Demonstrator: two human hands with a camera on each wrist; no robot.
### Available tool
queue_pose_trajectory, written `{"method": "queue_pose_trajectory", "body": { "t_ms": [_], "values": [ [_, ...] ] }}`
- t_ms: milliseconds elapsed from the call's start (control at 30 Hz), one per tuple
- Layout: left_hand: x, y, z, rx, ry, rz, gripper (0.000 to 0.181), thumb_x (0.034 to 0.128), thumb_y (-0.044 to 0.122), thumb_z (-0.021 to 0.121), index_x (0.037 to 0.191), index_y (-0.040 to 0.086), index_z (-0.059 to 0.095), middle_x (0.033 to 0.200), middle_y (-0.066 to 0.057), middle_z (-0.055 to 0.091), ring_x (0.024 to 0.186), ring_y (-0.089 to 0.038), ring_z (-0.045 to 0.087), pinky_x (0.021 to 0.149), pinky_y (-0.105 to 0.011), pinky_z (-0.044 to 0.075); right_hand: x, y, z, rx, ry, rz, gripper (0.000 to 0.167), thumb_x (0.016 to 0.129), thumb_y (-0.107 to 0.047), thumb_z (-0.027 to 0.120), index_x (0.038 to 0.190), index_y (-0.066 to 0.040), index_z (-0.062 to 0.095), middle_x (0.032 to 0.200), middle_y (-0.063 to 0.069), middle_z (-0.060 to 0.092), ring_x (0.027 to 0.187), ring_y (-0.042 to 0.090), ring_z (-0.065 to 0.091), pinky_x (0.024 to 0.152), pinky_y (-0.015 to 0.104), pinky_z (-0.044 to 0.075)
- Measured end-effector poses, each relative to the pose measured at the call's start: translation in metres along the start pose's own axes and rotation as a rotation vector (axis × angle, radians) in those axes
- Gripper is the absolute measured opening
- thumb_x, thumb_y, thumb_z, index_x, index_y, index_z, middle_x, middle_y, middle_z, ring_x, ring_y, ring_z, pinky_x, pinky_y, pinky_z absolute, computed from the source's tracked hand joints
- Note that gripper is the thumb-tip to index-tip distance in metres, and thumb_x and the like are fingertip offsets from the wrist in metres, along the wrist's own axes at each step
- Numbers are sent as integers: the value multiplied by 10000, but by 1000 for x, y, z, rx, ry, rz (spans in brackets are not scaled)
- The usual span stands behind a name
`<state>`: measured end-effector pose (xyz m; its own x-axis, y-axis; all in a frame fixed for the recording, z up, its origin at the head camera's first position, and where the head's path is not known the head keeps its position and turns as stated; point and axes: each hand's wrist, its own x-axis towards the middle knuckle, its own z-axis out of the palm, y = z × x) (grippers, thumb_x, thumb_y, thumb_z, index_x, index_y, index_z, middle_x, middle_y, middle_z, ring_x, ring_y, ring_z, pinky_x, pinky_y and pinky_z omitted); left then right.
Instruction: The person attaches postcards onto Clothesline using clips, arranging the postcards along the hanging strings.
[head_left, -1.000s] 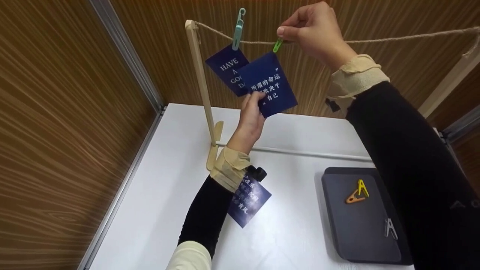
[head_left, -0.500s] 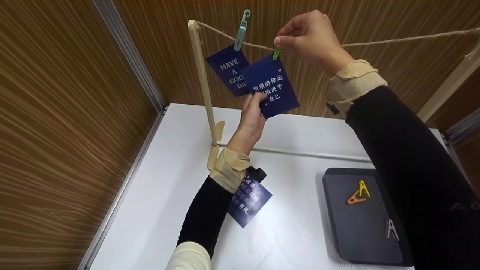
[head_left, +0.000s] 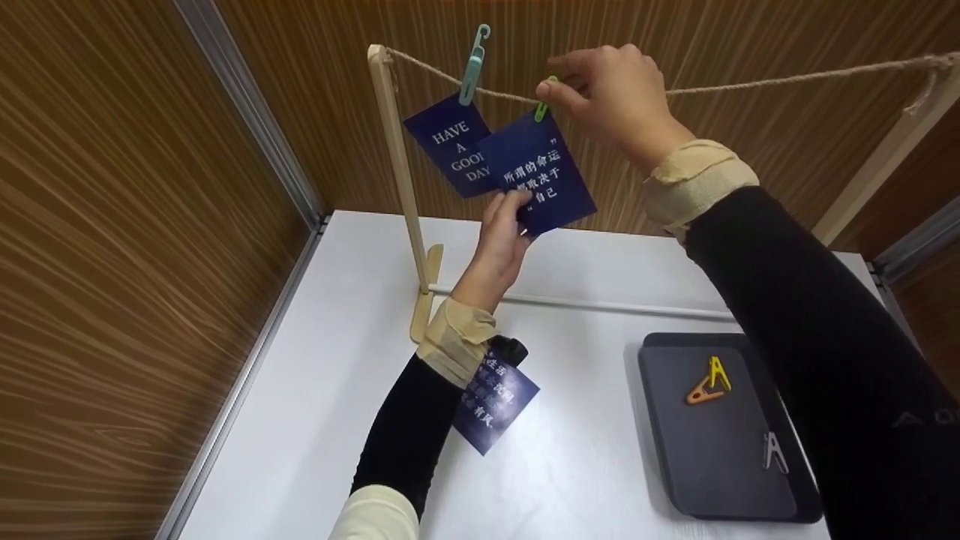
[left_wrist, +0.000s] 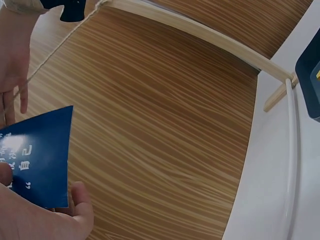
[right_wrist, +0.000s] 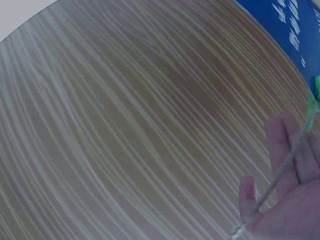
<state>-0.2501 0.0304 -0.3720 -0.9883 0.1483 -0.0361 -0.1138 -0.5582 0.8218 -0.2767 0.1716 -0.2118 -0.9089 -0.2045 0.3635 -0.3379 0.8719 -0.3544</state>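
My left hand (head_left: 504, 244) pinches the lower left edge of a dark blue card (head_left: 555, 206) with white writing, thumb in front, fingers behind. A small green clothespin (head_left: 541, 112) sits at that card's top corner on the rope (head_left: 787, 81). Around the clothespin's upper end, my right hand (head_left: 619, 101) has thumb and index finger spread apart. In the right wrist view, the other fingers (right_wrist: 280, 145) extend behind the rope. To the left, a light teal clothespin (head_left: 471, 71) holds a second blue card (head_left: 450, 142) reading "HAVE A GOOD DAY", partly covered by the first.
The rope runs between wooden posts (head_left: 396, 157), joined low down by a white rod (head_left: 600, 304). Another blue card (head_left: 499, 405) lies on the white table (head_left: 300, 420), partly under my left forearm. A dark tray (head_left: 727, 487) holds yellow (head_left: 718, 373), orange (head_left: 703, 391) and grey (head_left: 774, 452) clothespins.
My right thumb and index finger, earlier pinching the green clothespin, have come apart. The right hand and clothespin sit slightly lower. My left hand keeps its hold on the card.
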Motion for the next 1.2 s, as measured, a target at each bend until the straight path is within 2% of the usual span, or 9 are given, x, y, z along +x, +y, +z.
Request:
{"method": "queue_pose_trajectory", "body": {
  "t_ms": [167, 233, 367, 567, 733, 833, 933, 1067, 1200],
  "values": [
    [2, -4, -5, 46, -27, -9, 212, 959, 172, 495, 1144, 108, 576, 1116, -56, 587, 1015, -175, 606, 964, -354, 502, -8, 10, 0, -61, 147, -105, 559, 972, -508, 577, 1456, -234, 522, 1260, 89, 687, 1181, 288, 585, 1088, 454, 334],
    [2, -6, -7, 64, -33, -7, 183, 967, 172, 490, 1118, 115, 577, 1090, -55, 579, 984, -173, 603, 968, -368, 504, -11, 18, -2, -64, 212, -156, 548, 967, -492, 595, 1442, -224, 538, 1376, 53, 620, 1361, 267, 476, 1165, 456, 253],
    [2, -14, -13, 103, -38, -22, 105, 979, 155, 487, 1036, 131, 572, 1027, -47, 598, 965, -198, 623, 1002, -426, 496, -25, 42, -7, -90, 356, -274, 497, 967, -455, 615, 1389, -193, 592, 1455, 64, 553, 1459, 266, 342, 1218, 451, 146],
    [-6, -25, -34, 176, -28, -91, 86, 1013, 149, 485, 1011, 130, 568, 1000, -35, 625, 1095, -299, 640, 1024, -451, 487, -63, 79, -12, -105, 524, -425, 397, 932, -290, 699, 1298, -144, 658, 1468, 119, 529, 1439, 342, 353, 1208, 514, 154],
    [-20, -24, -53, 235, -49, -101, 70, 1009, 152, 502, 1018, 119, 563, 1004, -41, 625, 1095, -295, 639, 985, -422, 506, -106, 103, -11, -106, 537, -471, 394, 867, -202, 739, 1250, -129, 684, 1422, 118, 571, 1399, 350, 408, 1167, 569, 219],
    [-34, -19, -62, 284, -96, -69, 78, 1014, 158, 499, 1043, 106, 550, 1039, -78, 616, 1065, -267, 636, 1013, -478, 482, -135, 119, -8, -95, 523, -453, 385, 870, -233, 718, 1239, -126, 695, 1408, 121, 584, 1387, 351, 427, 1146, 581, 249],
    [-51, -13, -71, 361, -148, -15, 112, 1016, 164, 514, 1091, 86, 544, 1071, -97, 614, 1044, -243, 633, 1015, -504, 476, -167, 137, 1, -48, 525, -388, 395, 879, -304, 696, 1232, -125, 704, 1400, 133, 590, 1370, 372, 448, 1134, 580, 274],
    [-76, -10, -89, 484, -199, 88, 171, 1005, 133, 544, 1144, 32, 540, 1109, -143, 618, 1090, -317, 613, 994, -466, 491, -217, 161, 23, 90, 471, -206, 469, 862, -289, 733, 1301, -137, 665, 1449, 142, 543, 1364, 412, 435, 1128, 601, 282],
    [-105, -12, -116, 670, -216, 217, 227, 996, 110, 584, 1191, 0, 550, 1182, -192, 604, 1128, -305, 601, 989, -400, 501, -270, 175, 51, 180, 296, 0, 666, 819, -148, 791, 1436, -164, 543, 1541, 171, 417, 1374, 497, 367, 1075, 715, 271]
  ]
}}
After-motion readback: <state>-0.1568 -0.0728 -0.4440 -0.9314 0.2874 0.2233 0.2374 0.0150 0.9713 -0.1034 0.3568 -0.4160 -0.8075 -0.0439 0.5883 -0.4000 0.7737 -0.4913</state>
